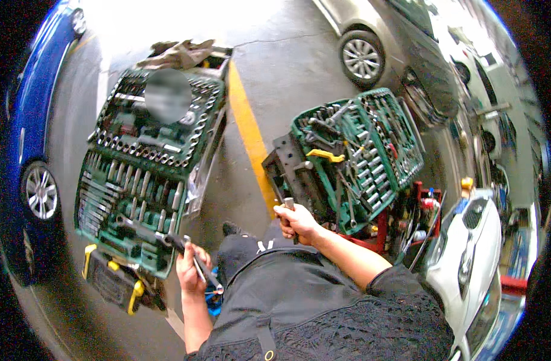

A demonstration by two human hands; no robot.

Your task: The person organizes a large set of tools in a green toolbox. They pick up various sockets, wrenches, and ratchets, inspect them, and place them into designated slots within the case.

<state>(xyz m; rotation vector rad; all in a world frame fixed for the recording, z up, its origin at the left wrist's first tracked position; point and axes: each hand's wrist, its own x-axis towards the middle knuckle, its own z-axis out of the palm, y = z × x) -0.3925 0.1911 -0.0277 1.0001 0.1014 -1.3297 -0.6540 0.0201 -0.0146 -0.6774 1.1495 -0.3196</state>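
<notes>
My left hand [192, 268] is closed around slim metal tools beside the lower corner of the left tool case. One is a wrench [211, 279] whose ring end points down toward my body; the others are too blurred to tell apart. In front of my waist, my right hand [296, 222] grips a short metal socket [289, 203] standing up out of the fist; its lower part is hidden by the fingers. The open green tool case [131, 165] on the left holds rows of sockets and wrenches. A second open green case [362, 156] with loose tools lies to the right.
A brown cloth [179, 55] lies beyond the left case, and a black and yellow box [113, 277] sits at its near end. A yellow line [248, 132] runs along the floor between the cases. Cars stand around: blue [32, 138], grey [401, 42] and white [462, 246].
</notes>
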